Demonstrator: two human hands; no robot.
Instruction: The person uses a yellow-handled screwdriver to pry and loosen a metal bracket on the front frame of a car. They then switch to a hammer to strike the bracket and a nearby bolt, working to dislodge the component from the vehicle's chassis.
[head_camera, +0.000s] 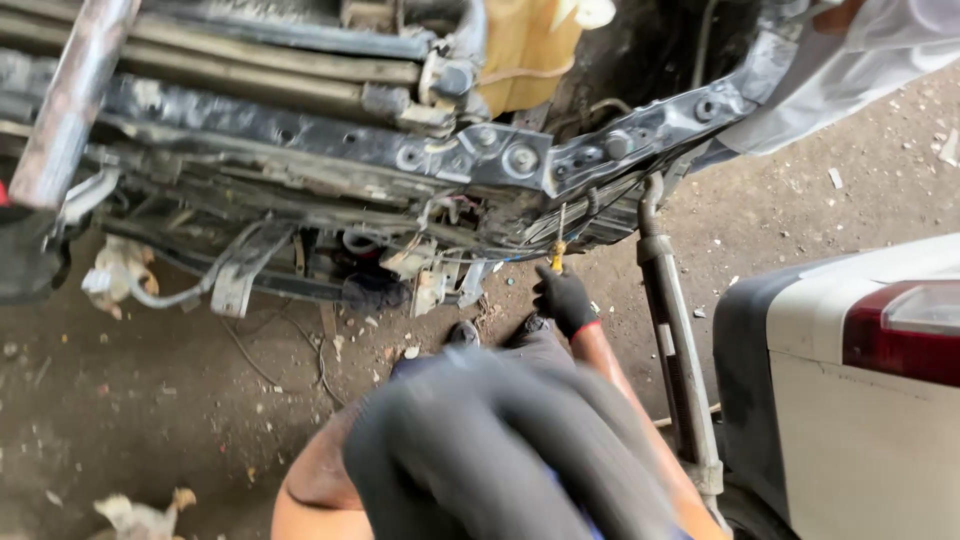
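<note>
Near, blurred gloved left hand (490, 450) close to camera, grip state unclear. Farther, gloved right hand (563, 298) fisted around yellow-handled screwdriver (558, 245), shaft pointing up into stripped car front frame (480, 155), seemingly to reach a fastener.

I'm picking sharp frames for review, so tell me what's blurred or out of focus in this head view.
Head view: the near black-gloved left hand is smeared by motion blur; the far black-gloved right hand, its grip on a yellow-handled screwdriver, is fairly sharp, like the dark metal car frame; daylight is soft and even.
</note>
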